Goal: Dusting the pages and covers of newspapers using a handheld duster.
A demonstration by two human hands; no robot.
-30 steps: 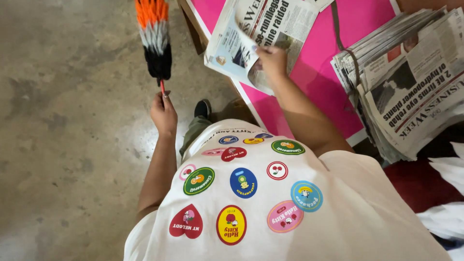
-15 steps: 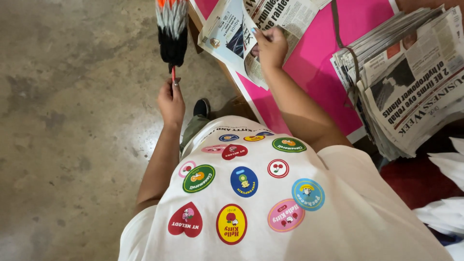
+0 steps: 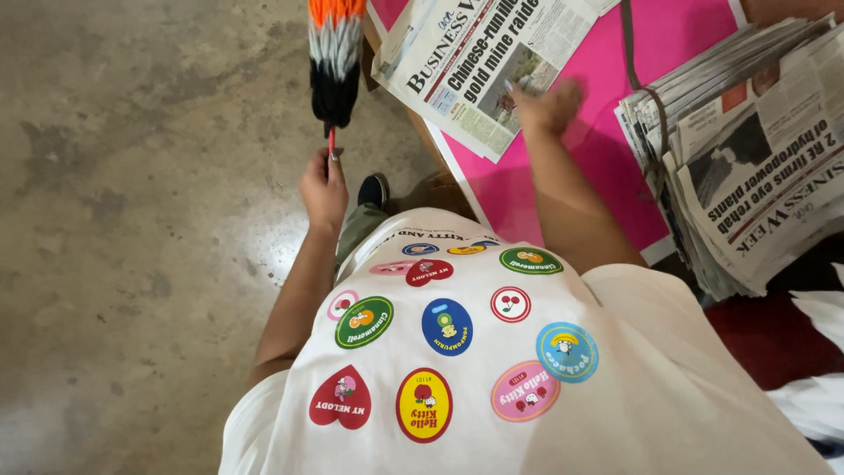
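A: Looking down from the head camera, what do the hands hold?

B: The left hand (image 3: 323, 186) is closed around the thin red handle of a feather duster (image 3: 334, 66), whose black, grey and orange head points up over the concrete floor (image 3: 132, 220), just left of the table edge. The right hand (image 3: 547, 105) lies on a folded newspaper (image 3: 479, 66) that rests on the pink table top (image 3: 607, 158); it is blurred, so I cannot tell whether the fingers grip the paper or merely press on it.

A: Any boxes or bins with something in them?

B: None to see. The nearest thing to a store is a stack of newspapers (image 3: 747, 167) on the right side of the table, well apart from both hands.

A: What is cut off or hard to read?

B: The duster's orange tip runs out of the top edge. The stack is cut by the right edge. A white shirt with round stickers (image 3: 457, 352) hides most of the legs; only one black shoe (image 3: 374, 189) shows beside the left hand
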